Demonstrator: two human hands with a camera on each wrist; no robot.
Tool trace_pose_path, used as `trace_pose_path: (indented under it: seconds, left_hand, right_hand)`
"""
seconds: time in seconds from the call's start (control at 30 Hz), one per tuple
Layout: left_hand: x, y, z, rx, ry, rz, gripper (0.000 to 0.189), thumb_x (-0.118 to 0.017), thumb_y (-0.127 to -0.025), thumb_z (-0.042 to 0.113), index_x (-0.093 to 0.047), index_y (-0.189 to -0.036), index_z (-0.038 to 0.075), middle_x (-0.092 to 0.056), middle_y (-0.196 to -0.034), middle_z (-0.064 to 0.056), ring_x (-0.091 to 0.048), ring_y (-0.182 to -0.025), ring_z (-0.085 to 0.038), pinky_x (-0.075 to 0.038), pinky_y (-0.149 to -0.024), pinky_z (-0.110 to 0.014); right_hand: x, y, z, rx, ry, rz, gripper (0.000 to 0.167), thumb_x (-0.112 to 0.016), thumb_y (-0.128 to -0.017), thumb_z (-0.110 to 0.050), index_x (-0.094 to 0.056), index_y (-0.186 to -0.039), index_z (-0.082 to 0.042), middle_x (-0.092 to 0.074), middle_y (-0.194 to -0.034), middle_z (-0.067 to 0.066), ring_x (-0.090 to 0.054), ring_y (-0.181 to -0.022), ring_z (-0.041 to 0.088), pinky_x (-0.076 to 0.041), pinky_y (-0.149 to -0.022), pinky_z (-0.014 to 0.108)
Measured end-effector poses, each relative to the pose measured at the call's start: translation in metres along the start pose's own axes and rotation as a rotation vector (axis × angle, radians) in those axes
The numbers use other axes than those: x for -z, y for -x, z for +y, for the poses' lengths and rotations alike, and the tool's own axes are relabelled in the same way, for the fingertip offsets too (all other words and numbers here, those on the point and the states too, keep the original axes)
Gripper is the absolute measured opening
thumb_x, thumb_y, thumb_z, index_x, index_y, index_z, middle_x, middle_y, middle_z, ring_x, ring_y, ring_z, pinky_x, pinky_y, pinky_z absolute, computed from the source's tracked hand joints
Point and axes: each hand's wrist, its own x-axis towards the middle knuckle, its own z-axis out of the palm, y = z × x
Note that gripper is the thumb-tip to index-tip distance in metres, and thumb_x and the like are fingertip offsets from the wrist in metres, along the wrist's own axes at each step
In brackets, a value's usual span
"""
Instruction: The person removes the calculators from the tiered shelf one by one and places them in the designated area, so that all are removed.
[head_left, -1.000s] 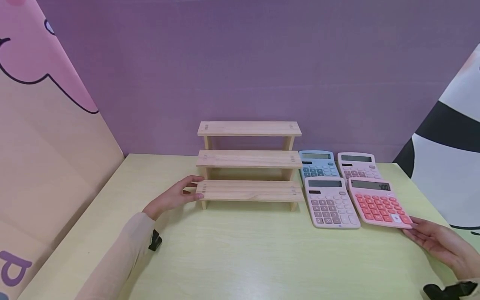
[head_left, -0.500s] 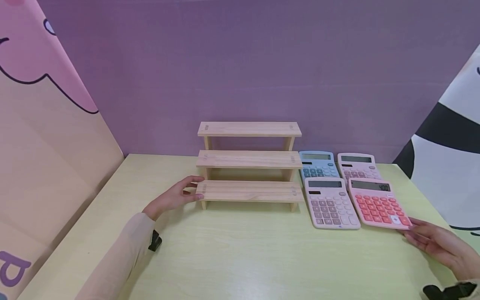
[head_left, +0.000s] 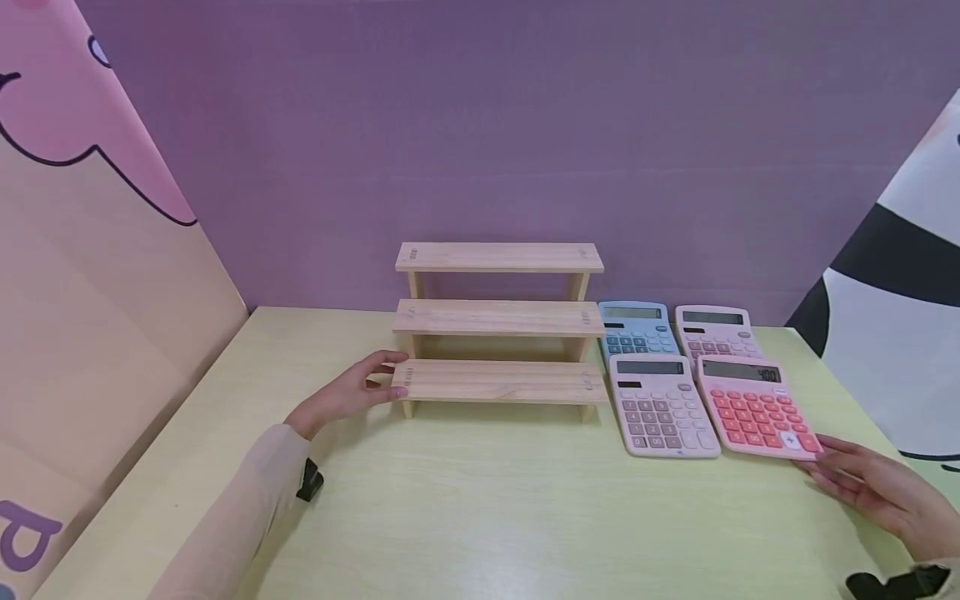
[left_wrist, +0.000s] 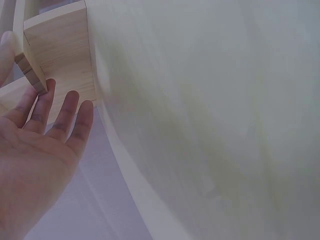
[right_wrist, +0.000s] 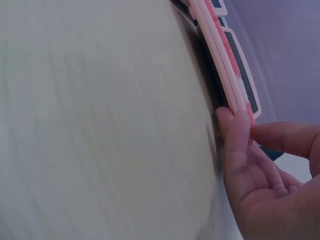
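A three-step wooden display stand stands at the middle back of the table. My left hand grips the left end of its lowest step, thumb at the front edge and fingers behind. In the left wrist view the step's end lies between thumb and fingers of the left hand, two other fingers extending free. At right, a pink calculator with coral keys shows digits on its screen. My right hand pinches its near right corner; in the right wrist view that edge of the calculator is raised off the table.
A lilac calculator lies between the stand and the coral-keyed one. Behind them are a blue calculator and another pale pink one. A purple wall rises directly behind the table, with printed panels at both sides.
Both hands keep nearly the same places. The held corner of the coral-keyed calculator and the right fingertips have shifted very slightly; the stand and other calculators stay put.
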Motion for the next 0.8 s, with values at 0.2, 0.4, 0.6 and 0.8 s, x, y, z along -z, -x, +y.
trace_pose_path:
  seconds: [0.2,0.4,0.6,0.8]
  left_hand:
    - [-0.0003,-0.0011,-0.0009,0.004,-0.001,0.001,0.062,-0.064,-0.085,0.028,-0.035,-0.137,0.012,-0.036,-0.139,-0.010,-0.038,-0.127,-0.032,-0.040,-0.102,-0.046]
    - [0.0001,-0.0016,-0.0010,0.010,-0.002,0.001,0.062,-0.064,-0.085,0.027,-0.035,-0.137,0.012,-0.035,-0.139,-0.011,-0.037,-0.127,-0.033,-0.040,-0.102,-0.047]
    - [0.0005,-0.0016,-0.0007,0.019,0.000,0.003,0.062,-0.064,-0.085,0.027,-0.035,-0.138,0.012,-0.036,-0.138,-0.010,-0.037,-0.127,-0.032,-0.040,-0.102,-0.046]
    - [-0.0008,-0.0022,-0.0021,-0.001,-0.001,-0.004,0.062,-0.064,-0.086,0.027,-0.035,-0.137,0.010,-0.036,-0.138,-0.013,-0.037,-0.127,-0.034,-0.040,-0.102,-0.048]
  right_hand:
    - [-0.0031,0.0020,-0.0025,0.006,0.050,0.045,0.020,-0.063,-0.086,-0.014,-0.057,-0.082,-0.032,-0.061,-0.075,-0.015,-0.066,-0.076,0.010,-0.055,-0.079,0.028]
    - [-0.0056,0.0020,-0.0042,0.019,0.115,0.059,0.018,-0.072,-0.078,-0.019,-0.061,-0.083,-0.032,-0.062,-0.075,-0.016,-0.068,-0.075,0.012,-0.056,-0.077,0.030]
    - [-0.0068,0.0028,-0.0056,0.013,0.150,0.115,0.064,-0.068,-0.082,-0.020,-0.033,-0.134,-0.026,-0.058,-0.074,-0.019,-0.067,-0.073,0.011,-0.056,-0.076,0.031]
    - [-0.0052,0.0030,-0.0011,0.019,0.148,0.155,0.036,-0.067,-0.083,-0.022,-0.045,-0.107,-0.037,-0.058,-0.073,-0.021,-0.068,-0.072,0.012,-0.056,-0.076,0.030]
